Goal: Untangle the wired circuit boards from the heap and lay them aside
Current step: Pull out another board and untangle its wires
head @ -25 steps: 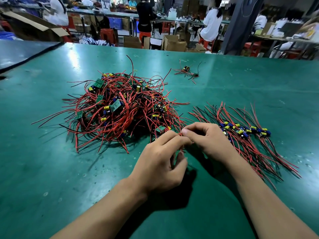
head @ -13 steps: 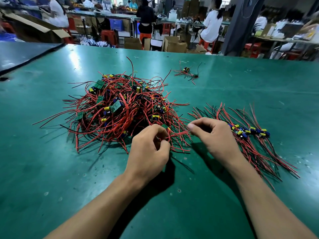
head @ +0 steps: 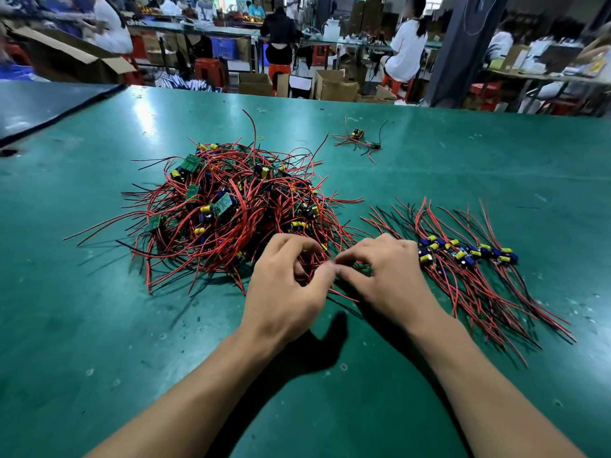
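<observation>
While the left hand (head: 291,289) is curling its fingers shut on a bunch of thin red wires (head: 310,271) at the near edge of the tangled heap of red-wired green circuit boards (head: 228,209), the right hand (head: 383,276) is pinching the same strands beside it, thumb to forefinger. Likely bracing one side and teasing a board free with the other. Sorted boards are lying combed out in a row of blue-and-yellow capacitor boards (head: 463,256) just right of the hands, wires parallel for easy pickup. Smooth green bench mat (head: 99,325) is giving low snag. Seated workers and cardboard boxes are filling the busy workshop behind.
</observation>
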Action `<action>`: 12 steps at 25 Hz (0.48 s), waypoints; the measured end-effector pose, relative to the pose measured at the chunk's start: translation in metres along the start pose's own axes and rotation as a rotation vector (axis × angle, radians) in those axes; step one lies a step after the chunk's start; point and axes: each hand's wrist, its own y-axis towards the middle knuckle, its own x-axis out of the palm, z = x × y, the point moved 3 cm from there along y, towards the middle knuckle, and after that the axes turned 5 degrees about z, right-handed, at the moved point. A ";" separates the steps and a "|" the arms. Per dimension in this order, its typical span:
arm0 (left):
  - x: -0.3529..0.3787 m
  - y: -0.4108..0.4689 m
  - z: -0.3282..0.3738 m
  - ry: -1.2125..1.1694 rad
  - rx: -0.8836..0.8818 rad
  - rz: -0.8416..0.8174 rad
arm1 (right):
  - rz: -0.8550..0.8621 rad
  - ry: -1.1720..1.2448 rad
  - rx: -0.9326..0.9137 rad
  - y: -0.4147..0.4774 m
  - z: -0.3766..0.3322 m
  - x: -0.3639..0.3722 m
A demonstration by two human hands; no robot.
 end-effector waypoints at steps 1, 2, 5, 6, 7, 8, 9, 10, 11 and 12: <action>-0.002 0.001 0.001 -0.043 -0.033 0.004 | -0.022 -0.005 -0.004 0.000 0.001 0.000; -0.003 0.002 0.001 -0.089 -0.072 0.007 | -0.039 0.010 0.001 0.001 0.002 0.000; -0.008 0.001 -0.002 -0.259 -0.212 0.036 | 0.068 0.235 0.078 0.001 0.008 -0.005; -0.009 0.002 -0.003 -0.317 -0.252 0.051 | 0.139 0.338 0.118 0.003 0.011 -0.009; -0.010 0.002 -0.002 -0.356 -0.274 0.063 | 0.187 0.442 0.166 0.004 0.014 -0.013; -0.010 0.002 -0.001 -0.374 -0.283 0.070 | 0.206 0.551 0.226 0.005 0.016 -0.016; -0.010 0.001 0.000 -0.384 -0.290 0.074 | 0.203 0.669 0.289 0.006 0.018 -0.019; -0.010 0.002 0.000 -0.391 -0.304 0.080 | 0.193 0.785 0.343 0.007 0.019 -0.021; -0.010 0.002 -0.001 -0.394 -0.331 0.084 | 0.179 0.893 0.385 0.008 0.019 -0.024; -0.009 0.002 -0.003 -0.395 -0.365 0.079 | 0.162 0.990 0.418 0.008 0.019 -0.026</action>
